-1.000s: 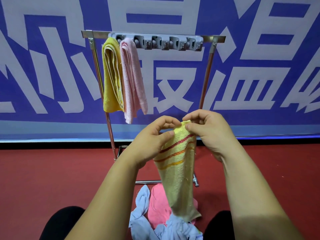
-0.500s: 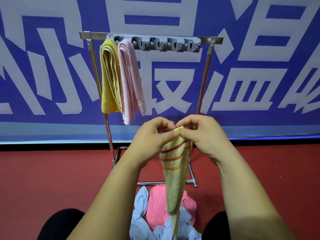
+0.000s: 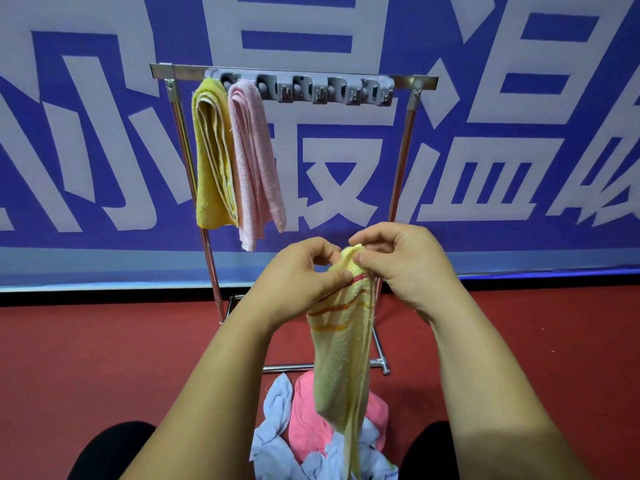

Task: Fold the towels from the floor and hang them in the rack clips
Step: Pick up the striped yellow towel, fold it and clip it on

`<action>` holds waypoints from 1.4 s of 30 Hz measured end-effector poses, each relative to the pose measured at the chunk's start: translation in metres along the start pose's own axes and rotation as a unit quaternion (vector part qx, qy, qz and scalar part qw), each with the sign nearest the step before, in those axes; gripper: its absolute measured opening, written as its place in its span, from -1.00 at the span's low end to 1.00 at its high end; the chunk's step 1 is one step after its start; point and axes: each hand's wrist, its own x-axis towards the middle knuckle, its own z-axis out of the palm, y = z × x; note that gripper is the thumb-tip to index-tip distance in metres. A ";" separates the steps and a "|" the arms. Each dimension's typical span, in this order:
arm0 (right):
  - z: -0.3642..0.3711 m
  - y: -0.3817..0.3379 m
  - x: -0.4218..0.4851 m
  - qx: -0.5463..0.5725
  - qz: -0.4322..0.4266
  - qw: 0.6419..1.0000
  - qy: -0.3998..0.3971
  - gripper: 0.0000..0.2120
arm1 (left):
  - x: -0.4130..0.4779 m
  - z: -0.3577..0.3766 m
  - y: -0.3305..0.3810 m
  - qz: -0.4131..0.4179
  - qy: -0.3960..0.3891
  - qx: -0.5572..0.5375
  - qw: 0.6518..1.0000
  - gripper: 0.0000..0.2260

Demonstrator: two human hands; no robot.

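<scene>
Head view, and you have the pale yellow striped towel [image 3: 339,358] up in front of you, below the rack [image 3: 401,161] and above the heap on the red floor [image 3: 104,358]. It hangs long and narrow, gathered lengthwise, with one red band and orange bands just under its top edge. Your left hand [image 3: 301,271] pinches that top edge between thumb and curled fingers; your right hand [image 3: 401,261] is right beside it, fingers curled in, thumb pressed on the same bunched corner. Both hands hold it, and the tail dangles free down to the pile.

Now the count. Two towels are on the rack: one mustard yellow towel [image 3: 211,161] at the left end and one pale pink towel [image 3: 252,161] touching it, both folded into long strips. On the grey clip strip [image 3: 301,88], about four clips show bare right of the pink one. One towel is in your hands. On the floor lie one bright pink towel [image 3: 304,417] and light blue cloth [image 3: 277,410], crumpled together; whether the blue is one piece or more, I cannot tell.
</scene>
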 end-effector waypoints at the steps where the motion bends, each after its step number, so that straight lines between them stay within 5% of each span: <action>1: -0.001 0.000 0.000 0.001 -0.002 1.000 0.002 -0.81 | 0.000 0.000 0.000 -0.001 -0.001 0.003 1.000 -0.83; 9: -0.011 0.006 0.004 0.016 -0.002 0.998 0.055 -0.80 | -0.003 -0.010 -0.007 -0.006 -0.008 -0.040 0.999 -0.79; 17: -0.015 0.010 0.004 0.038 -0.017 0.996 0.077 -0.79 | -0.007 -0.015 -0.017 -0.034 -0.098 0.040 0.994 -0.73; 26: -0.010 0.009 0.001 0.026 -0.020 0.999 0.026 -0.81 | -0.004 -0.001 -0.013 -0.005 -0.098 -0.091 0.991 -0.84; 36: -0.020 0.014 0.004 0.047 -0.009 0.993 0.109 -0.80 | -0.004 -0.006 -0.022 -0.033 -0.141 -0.018 0.989 -0.52; 42: -0.019 0.018 0.006 0.041 -0.002 0.991 0.128 -0.80 | -0.005 -0.018 -0.014 -0.021 -0.118 0.049 0.992 -0.70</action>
